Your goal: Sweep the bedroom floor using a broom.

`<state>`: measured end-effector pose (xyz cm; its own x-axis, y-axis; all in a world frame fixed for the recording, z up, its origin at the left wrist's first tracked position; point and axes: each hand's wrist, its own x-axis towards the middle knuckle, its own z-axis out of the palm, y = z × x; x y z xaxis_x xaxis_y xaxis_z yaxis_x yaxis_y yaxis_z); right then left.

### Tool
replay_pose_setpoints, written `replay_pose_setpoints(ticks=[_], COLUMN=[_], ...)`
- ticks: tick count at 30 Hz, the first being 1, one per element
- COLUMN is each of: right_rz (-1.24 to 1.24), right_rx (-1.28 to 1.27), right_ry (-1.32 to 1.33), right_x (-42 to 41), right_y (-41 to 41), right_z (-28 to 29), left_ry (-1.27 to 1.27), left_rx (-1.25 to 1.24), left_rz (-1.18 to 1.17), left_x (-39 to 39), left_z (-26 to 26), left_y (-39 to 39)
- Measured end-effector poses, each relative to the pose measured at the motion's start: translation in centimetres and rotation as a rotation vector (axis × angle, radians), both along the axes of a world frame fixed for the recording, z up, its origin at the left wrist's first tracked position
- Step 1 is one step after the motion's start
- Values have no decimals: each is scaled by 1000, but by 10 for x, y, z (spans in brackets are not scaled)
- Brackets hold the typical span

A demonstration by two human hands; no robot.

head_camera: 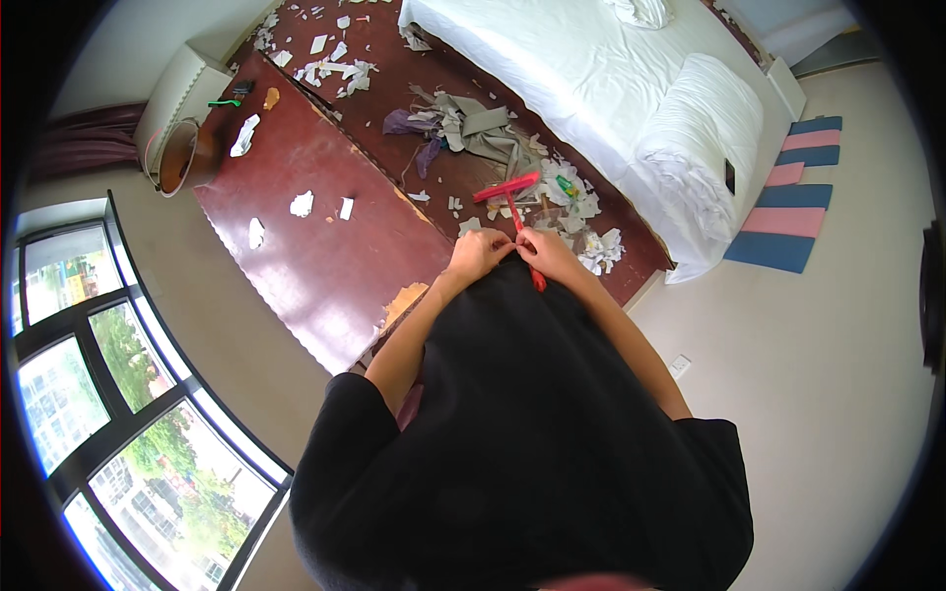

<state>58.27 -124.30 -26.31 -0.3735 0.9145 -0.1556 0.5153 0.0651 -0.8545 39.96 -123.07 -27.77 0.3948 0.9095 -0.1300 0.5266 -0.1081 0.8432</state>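
Note:
My left hand (479, 255) and my right hand (548, 253) meet in front of my black shirt (547, 414), with thumbs and fingertips pinched together. Anything tiny between the fingertips is too small to make out. A red T-shaped tool, like a squeegee or small broom (515, 210), passes under my right hand, which appears closed round its handle. Its wide head points away from me, and the handle's end shows below the hand against the shirt. Beyond the hands, crumpled grey sheeting (491, 129) and white plastic scraps (569, 196) lie heaped on the dark red floor.
A white-covered bed (562, 74) stands to the right, bearing a rolled quilt (702, 125) and a dark phone (730, 177). On the left are a dark red panel (325, 244) with torn paper on it, a bucket (194, 159) and a window (170, 473).

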Motion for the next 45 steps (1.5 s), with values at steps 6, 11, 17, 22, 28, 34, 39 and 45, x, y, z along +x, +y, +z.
replay_pose_setpoints(ticks=[6,11,17,22,28,34,39,45], right_rz=[-27,-5,105,171,125,122,96,92], right_rx=[65,116,225,200,213,204,206,112], right_ry=[-62,-130,-456,-553,-502,-431,-371,-359], right_x=[-2,-1,-10,-15,-19,-19,-21,-17], right_y=[-4,-8,-12,-13,-12,-10,-7,-8], right_z=[0,-4,-1,10,2,-2,3,2], left_ry=[108,127,163,120,52,-113,-113,-177], left_rx=[135,166,134,98,-110,-274,-332,-370], left_rz=[-98,-138,-179,-164,-90,-38,-9,216], left_x=[1,3,2,-2,-6,-8,-9,-23], left_z=[-7,-1,-4,-4,-15,-26,-27,-30], left_y=[3,-1,-8,-12,-12,-14,-11,7])
